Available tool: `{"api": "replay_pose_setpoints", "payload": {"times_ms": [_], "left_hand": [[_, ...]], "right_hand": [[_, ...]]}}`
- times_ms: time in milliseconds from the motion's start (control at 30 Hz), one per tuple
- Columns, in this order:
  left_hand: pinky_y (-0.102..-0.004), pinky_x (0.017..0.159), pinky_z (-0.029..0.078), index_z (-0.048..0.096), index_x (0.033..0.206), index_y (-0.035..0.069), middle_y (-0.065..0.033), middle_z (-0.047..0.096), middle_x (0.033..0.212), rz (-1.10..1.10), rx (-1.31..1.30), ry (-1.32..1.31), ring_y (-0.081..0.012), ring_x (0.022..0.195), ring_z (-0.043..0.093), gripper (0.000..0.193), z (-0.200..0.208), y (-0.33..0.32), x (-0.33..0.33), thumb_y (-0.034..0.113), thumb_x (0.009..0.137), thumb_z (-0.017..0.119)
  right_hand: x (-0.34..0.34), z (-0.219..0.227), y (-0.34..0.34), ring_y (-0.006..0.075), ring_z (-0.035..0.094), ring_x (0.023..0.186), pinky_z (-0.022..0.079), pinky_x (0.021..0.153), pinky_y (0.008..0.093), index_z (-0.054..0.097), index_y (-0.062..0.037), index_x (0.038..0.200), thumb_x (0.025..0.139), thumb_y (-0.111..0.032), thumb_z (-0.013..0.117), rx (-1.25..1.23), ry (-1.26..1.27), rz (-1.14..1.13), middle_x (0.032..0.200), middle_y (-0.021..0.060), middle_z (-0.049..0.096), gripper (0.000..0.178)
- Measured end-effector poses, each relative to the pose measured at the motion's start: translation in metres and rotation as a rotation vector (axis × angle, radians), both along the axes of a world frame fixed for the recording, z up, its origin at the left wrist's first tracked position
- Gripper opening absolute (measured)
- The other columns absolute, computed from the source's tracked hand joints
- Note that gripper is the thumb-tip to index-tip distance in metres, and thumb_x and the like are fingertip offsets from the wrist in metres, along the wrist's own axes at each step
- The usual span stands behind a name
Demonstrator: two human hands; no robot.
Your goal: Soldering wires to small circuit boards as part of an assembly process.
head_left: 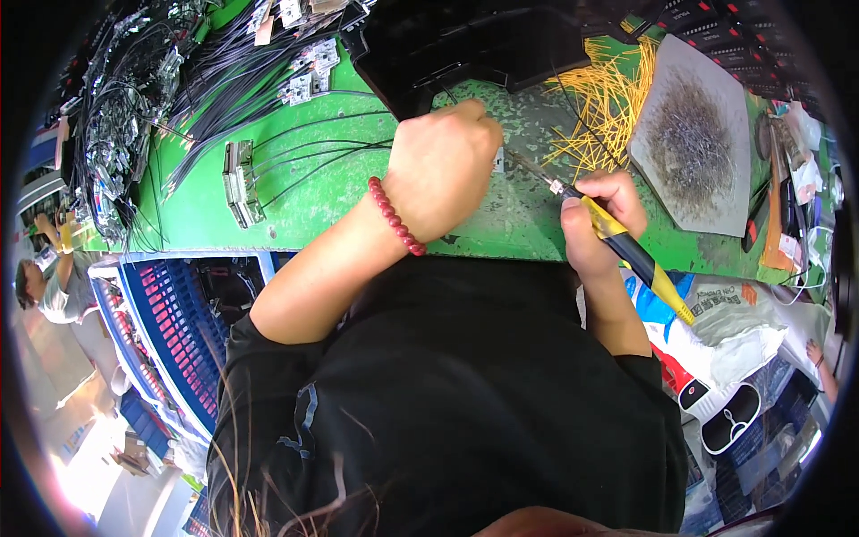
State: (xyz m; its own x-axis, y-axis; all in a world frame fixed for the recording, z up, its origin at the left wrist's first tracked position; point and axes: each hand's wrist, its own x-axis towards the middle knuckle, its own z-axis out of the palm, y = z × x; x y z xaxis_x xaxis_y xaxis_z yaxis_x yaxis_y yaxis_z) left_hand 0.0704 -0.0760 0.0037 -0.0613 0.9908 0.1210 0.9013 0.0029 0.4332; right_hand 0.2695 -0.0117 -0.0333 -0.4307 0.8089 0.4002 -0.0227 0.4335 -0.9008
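Right hand (598,215) gripped a soldering iron (617,242), tip toward ten o'clock, at the clenched left hand (443,166) on the bench (313,192).

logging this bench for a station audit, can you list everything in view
soldering iron: one, yellow and black handle, in the right hand
yellow wire pieces: a loose heap, bench top right
grey board: one, with a dark grey pile on it, right of the yellow pieces
black cables: many, on the green bench, left
black tray: one, top centre
blue crate: one, below the bench, left
bead bracelet: one, red, left wrist
left hand: fist, pressed on the bench
right hand: gripping the iron
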Motion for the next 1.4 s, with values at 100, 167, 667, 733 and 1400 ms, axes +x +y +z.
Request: {"api": "replay_pose_setpoints", "payload": {"times_ms": [100, 167, 667, 733, 1400], "left_hand": [[-0.0426, 0.061, 0.05, 0.058, 0.073, 0.004, -0.0109, 0.057, 0.08, 0.005, -0.001, -0.007, -0.0332, 0.072, 0.06, 0.005, 0.0, 0.0, 0.0, 0.006, 0.077, 0.061], [-0.0426, 0.061, 0.05, 0.058, 0.073, 0.004, -0.0108, 0.056, 0.08, 0.006, -0.003, -0.01, -0.0333, 0.072, 0.06, 0.005, 0.0, -0.001, 0.001, 0.006, 0.077, 0.061], [-0.0386, 0.06, 0.054, 0.061, 0.073, 0.004, -0.0114, 0.06, 0.08, -0.036, -0.002, 0.066, -0.0297, 0.073, 0.066, 0.005, 0.004, 0.001, -0.002, 0.0, 0.07, 0.06], [-0.0384, 0.06, 0.053, 0.062, 0.073, 0.004, -0.0118, 0.06, 0.08, -0.044, 0.002, 0.065, -0.0296, 0.073, 0.066, 0.004, 0.004, 0.001, -0.002, 0.0, 0.07, 0.06], [-0.042, 0.062, 0.051, 0.059, 0.076, 0.005, -0.0101, 0.058, 0.082, 0.004, -0.025, 0.05, -0.0325, 0.074, 0.061, 0.004, 0.002, -0.001, 0.002, 0.007, 0.079, 0.062]], "right_hand": [[0.002, 0.001, 0.0, 0.0058, 0.048, 0.056, 0.037, 0.05, 0.0221, 0.057, -0.0008, 0.083, 0.075, -0.008, 0.071, -0.026, -0.013, 0.025, 0.068, 0.0024, 0.056, 0.018], [0.003, 0.003, -0.001, 0.0056, 0.047, 0.056, 0.037, 0.05, 0.022, 0.057, -0.0008, 0.082, 0.074, -0.008, 0.071, -0.045, -0.021, 0.033, 0.067, 0.0021, 0.056, 0.018], [-0.005, 0.005, 0.001, 0.0042, 0.047, 0.057, 0.038, 0.05, 0.0215, 0.056, -0.0013, 0.082, 0.074, -0.002, 0.07, -0.069, -0.034, 0.059, 0.068, 0.0015, 0.055, 0.016], [-0.005, 0.005, 0.001, 0.0038, 0.046, 0.056, 0.037, 0.05, 0.0218, 0.056, -0.0014, 0.082, 0.074, -0.002, 0.07, -0.072, -0.047, 0.063, 0.068, 0.001, 0.054, 0.016], [0.004, 0.0, -0.002, 0.0085, 0.049, 0.058, 0.04, 0.053, 0.024, 0.056, -0.0016, 0.083, 0.072, -0.006, 0.07, -0.024, 0.037, 0.012, 0.072, 0.005, 0.057, 0.018]]}}
